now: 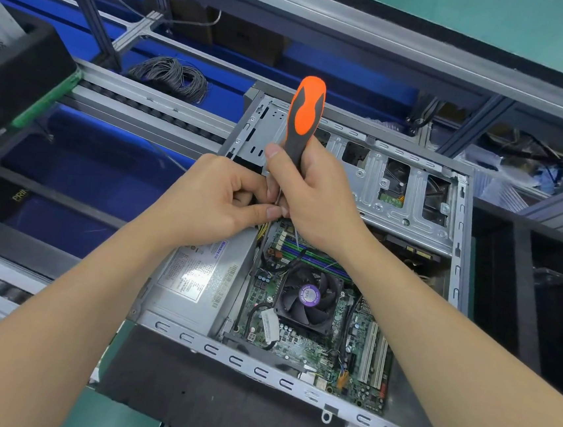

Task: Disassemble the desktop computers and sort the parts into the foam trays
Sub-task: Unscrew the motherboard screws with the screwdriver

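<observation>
Open desktop computer [318, 285], centre frame, on the desk | right hand [312, 195] grips an orange screwdriver [305, 112] upright; left hand [216, 200] fingers pinch its shaft | step: likely undoing a screw near the power supply [198, 274] | next: seat the tip squarely | foam tray [520, 288] at right.

Computer case [258, 371] on black mat [183, 395]

Open-topped case [258, 371], power supply [195, 274] filling its left, drive cage [408, 205] spanning far end, cooler fan [309, 298] raised mid-board
</observation>
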{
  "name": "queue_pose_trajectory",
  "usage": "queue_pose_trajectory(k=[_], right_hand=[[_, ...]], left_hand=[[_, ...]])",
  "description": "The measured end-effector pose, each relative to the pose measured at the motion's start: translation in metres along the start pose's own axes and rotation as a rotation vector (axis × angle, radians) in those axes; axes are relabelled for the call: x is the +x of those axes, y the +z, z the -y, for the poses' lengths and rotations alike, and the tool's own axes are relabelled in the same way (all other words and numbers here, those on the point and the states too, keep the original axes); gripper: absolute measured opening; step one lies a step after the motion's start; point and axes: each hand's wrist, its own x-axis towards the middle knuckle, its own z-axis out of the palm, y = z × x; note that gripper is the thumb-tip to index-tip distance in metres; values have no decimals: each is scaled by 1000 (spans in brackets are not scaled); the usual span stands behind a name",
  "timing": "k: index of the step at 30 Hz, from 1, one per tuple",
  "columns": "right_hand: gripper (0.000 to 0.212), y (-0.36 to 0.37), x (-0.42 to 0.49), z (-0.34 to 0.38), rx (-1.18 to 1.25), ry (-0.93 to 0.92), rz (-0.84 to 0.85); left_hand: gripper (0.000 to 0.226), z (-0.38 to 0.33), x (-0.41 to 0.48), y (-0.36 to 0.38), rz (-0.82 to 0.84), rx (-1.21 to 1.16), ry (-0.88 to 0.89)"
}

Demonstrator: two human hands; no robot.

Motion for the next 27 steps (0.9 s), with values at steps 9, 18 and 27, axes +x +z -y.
queue_pose_trajectory(k=[9,18,27], right_hand=[[28,-1,2,9,30,-31,70],[31,-1,4,9,36,-9,77],[28,-1,0,9,21,-31,77]], left_hand=[[25,2,-2,-5,5,-145,-1],[25,5,-2,-6,5,-170,1],[26,5,-2,-6,22,-156,6]])
